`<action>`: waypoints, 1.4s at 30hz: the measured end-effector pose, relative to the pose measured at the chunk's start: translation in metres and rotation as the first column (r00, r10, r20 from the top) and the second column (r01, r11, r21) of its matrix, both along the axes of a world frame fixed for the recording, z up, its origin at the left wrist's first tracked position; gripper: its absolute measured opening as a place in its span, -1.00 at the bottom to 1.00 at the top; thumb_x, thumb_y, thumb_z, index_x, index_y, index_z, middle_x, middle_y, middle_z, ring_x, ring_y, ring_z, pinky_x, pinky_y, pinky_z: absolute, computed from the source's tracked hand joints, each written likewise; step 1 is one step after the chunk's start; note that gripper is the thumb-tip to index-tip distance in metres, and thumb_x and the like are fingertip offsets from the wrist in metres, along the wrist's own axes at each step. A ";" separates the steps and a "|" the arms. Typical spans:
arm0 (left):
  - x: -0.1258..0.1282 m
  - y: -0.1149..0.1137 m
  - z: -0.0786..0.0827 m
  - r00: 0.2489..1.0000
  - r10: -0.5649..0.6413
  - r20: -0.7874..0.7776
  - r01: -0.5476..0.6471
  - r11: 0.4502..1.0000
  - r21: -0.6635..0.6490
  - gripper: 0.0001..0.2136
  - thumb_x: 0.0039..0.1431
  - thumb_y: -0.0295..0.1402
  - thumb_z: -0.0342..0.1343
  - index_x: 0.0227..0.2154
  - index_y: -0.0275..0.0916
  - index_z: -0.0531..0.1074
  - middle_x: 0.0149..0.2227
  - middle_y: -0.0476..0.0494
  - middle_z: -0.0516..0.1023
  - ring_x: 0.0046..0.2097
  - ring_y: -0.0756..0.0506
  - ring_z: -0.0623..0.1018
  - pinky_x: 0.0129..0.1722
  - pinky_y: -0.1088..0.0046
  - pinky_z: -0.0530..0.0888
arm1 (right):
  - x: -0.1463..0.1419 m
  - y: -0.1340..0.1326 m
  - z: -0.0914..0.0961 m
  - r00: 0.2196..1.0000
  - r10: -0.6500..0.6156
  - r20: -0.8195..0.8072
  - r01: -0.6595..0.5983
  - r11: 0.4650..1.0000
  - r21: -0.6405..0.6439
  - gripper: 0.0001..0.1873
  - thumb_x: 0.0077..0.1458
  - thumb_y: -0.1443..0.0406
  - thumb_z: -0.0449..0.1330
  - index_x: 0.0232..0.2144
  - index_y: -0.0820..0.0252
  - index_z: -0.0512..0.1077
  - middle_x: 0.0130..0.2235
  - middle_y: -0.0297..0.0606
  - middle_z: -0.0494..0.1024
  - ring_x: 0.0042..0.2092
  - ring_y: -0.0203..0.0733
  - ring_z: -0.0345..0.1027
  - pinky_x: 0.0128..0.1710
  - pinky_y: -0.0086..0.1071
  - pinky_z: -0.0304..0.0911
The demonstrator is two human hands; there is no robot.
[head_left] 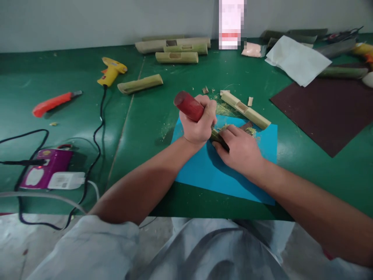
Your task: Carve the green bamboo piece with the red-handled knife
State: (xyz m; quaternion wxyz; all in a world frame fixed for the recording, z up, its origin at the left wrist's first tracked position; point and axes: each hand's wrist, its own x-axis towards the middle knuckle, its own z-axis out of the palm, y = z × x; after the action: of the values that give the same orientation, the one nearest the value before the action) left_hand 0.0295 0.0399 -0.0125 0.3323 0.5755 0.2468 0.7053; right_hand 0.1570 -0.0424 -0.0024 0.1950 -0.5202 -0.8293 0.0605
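Observation:
My left hand [198, 120] is closed in a fist around a tool with a thick red handle [189, 105]; the handle tilts up to the left, and its working end is hidden at the bamboo. Fingers of my right hand [240, 149] wrap a dark green bamboo piece [216, 136], pressing it down on a blue sheet [201, 171]. Pale shavings lie around both hands. Just beyond my right hand rests a split bamboo length [247, 111] with a rectangular notch cut in it.
A yellow glue gun [112, 72], a red utility knife [55, 103] and a purple power strip [48, 167] with cables lie at left. Several bamboo pieces [177, 57] line the back. Right are white paper [297, 58] and a dark brown sheet [329, 112].

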 end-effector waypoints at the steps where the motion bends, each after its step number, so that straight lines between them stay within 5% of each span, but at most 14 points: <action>1: 0.001 -0.001 0.001 1.000 0.006 -0.002 -0.006 1.000 -0.006 -0.54 0.32 -0.24 0.21 -0.67 -0.21 0.24 -0.66 0.05 0.25 -0.61 0.06 0.28 -0.58 0.45 0.19 | -0.001 0.000 0.000 1.000 0.006 0.004 -0.006 1.000 -0.003 -0.74 0.34 0.20 0.11 -0.27 0.23 0.51 -0.22 -0.08 0.58 -0.17 -0.02 0.43 -0.21 -0.23 0.24; 8: -0.001 -0.002 0.003 0.999 -0.013 0.041 0.019 0.989 -0.146 -0.49 0.18 -0.17 0.33 -0.72 -0.20 0.20 -0.72 0.09 0.18 -0.66 0.09 0.19 -0.64 0.43 0.09 | 0.000 0.001 0.000 1.000 0.014 -0.022 -0.015 1.000 -0.026 -0.74 0.35 0.21 0.12 -0.27 0.25 0.52 -0.21 -0.07 0.58 -0.15 -0.02 0.43 -0.19 -0.23 0.27; 17: -0.003 0.000 0.003 0.996 -0.021 0.091 0.035 0.986 -0.161 -0.53 0.19 -0.04 0.33 -0.59 -0.18 0.25 -0.66 0.08 0.27 -0.61 0.07 0.34 -0.55 0.40 0.20 | 0.000 -0.001 0.001 1.000 -0.012 -0.023 0.012 1.000 -0.029 -0.76 0.33 0.20 0.12 -0.26 0.22 0.51 -0.19 -0.08 0.57 -0.14 -0.02 0.43 -0.19 -0.23 0.25; 24: -0.002 -0.003 0.004 0.988 -0.075 0.137 0.092 0.988 -0.126 -0.64 0.28 -0.21 0.26 -0.60 -0.14 0.35 -0.66 0.07 0.32 -0.64 0.03 0.32 -0.60 0.33 0.19 | 0.000 -0.001 0.001 1.000 -0.016 -0.002 0.016 0.999 -0.028 -0.75 0.33 0.20 0.13 -0.26 0.22 0.52 -0.20 -0.08 0.57 -0.16 -0.02 0.43 -0.22 -0.24 0.24; 29: 0.000 0.002 0.001 0.992 -0.068 0.105 0.073 0.996 -0.046 -0.59 0.27 -0.18 0.27 -0.63 -0.16 0.30 -0.70 0.10 0.29 -0.67 0.07 0.28 -0.66 0.38 0.14 | 0.000 -0.001 0.001 1.000 -0.005 0.002 0.005 0.999 -0.032 -0.74 0.34 0.19 0.11 -0.25 0.22 0.52 -0.19 -0.07 0.58 -0.15 -0.01 0.43 -0.19 -0.22 0.26; 38: -0.002 0.000 -0.002 1.000 -0.005 0.008 0.005 0.997 -0.082 -0.50 0.19 -0.11 0.33 -0.70 -0.18 0.24 -0.74 0.10 0.17 -0.69 0.09 0.19 -0.66 0.38 0.10 | 0.003 0.002 0.002 0.999 0.033 0.012 -0.032 0.999 -0.029 -0.74 0.34 0.21 0.13 -0.27 0.26 0.52 -0.22 -0.06 0.58 -0.15 -0.01 0.45 -0.18 -0.22 0.28; 42: -0.002 0.003 -0.002 0.996 0.004 0.087 0.006 0.994 -0.110 -0.51 0.26 -0.09 0.27 -0.65 -0.19 0.21 -0.72 0.10 0.18 -0.67 0.09 0.23 -0.62 0.39 0.14 | 0.003 0.001 0.002 1.000 0.023 0.004 -0.023 1.000 -0.019 -0.76 0.33 0.21 0.13 -0.26 0.24 0.51 -0.22 -0.09 0.57 -0.17 -0.03 0.44 -0.19 -0.24 0.26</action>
State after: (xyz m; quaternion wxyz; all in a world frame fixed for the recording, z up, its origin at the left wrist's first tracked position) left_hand 0.0274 0.0430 -0.0148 0.3745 0.5252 0.2705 0.7147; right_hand 0.1603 -0.0415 -0.0001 0.1877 -0.5126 -0.8350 0.0693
